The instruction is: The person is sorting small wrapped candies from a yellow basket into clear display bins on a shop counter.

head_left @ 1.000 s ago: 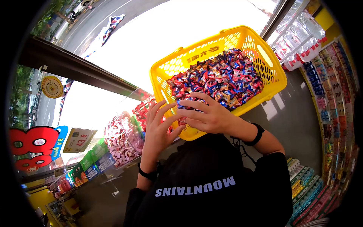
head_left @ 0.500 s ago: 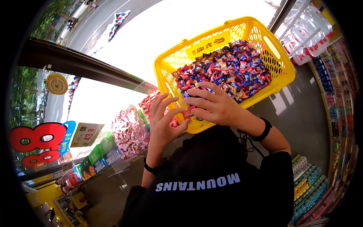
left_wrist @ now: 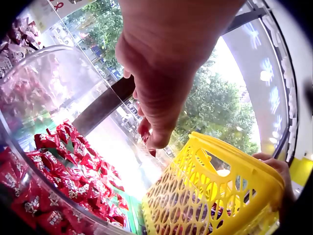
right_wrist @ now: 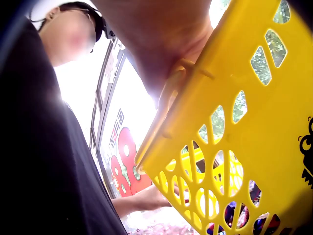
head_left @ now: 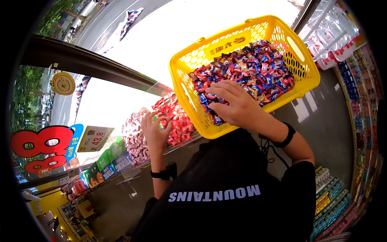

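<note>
My left hand [head_left: 154, 132] is over a clear bin of red-wrapped candies [head_left: 177, 121], left of a yellow basket [head_left: 307, 86]. In the left wrist view its thumb and fingertips pinch a small red-wrapped candy [left_wrist: 145, 138] above the bin, beside the basket's perforated end. A heap of blue, red and gold wrapped candies [head_left: 250, 66] lies in the basket. My right hand [head_left: 238, 104] reaches over the basket's near rim, its fingers loosely bent above the heap, with nothing seen between them. The basket's wall hides those fingertips in the right wrist view.
Pink-wrapped candies [head_left: 137, 147] fill another bin farther left. A price card [head_left: 94, 139] and a red 8.8 sign [head_left: 42, 141] stand by the window side. Bottled water [head_left: 334, 34] is stacked at the right, with shelves of packets [head_left: 365, 101] behind.
My left hand has moved left, from the basket's near corner to over the red candies, carrying a red-wrapped candy. The right hand has shifted slightly over the heap. The head view has turned a little.
</note>
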